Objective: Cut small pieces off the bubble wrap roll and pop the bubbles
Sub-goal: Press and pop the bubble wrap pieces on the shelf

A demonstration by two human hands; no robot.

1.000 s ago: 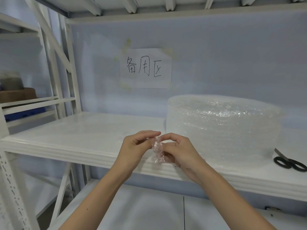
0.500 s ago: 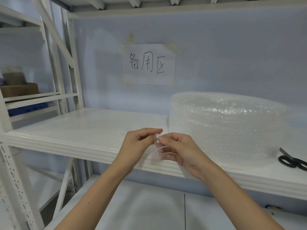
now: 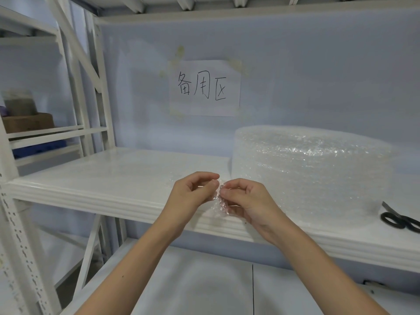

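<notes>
At the centre of the frame, the left hand (image 3: 192, 196) and the right hand (image 3: 246, 202) both pinch a small clear piece of bubble wrap (image 3: 221, 202) between thumb and fingertips, just in front of the white metal shelf (image 3: 91, 178). The large clear bubble wrap roll (image 3: 311, 173) stands on the shelf at right. Black-handled scissors (image 3: 398, 218) lie beside it at the right edge.

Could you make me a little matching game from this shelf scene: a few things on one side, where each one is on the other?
Things:
1. scissors
2. bubble wrap roll
3. small bubble wrap piece
4. paper sign

Places:
A. taped to the back wall
B. pinched between left hand and right hand
C. shelf, far right edge
D. standing on the shelf, right of the hands

Pairs: 1-C, 2-D, 3-B, 4-A
</notes>
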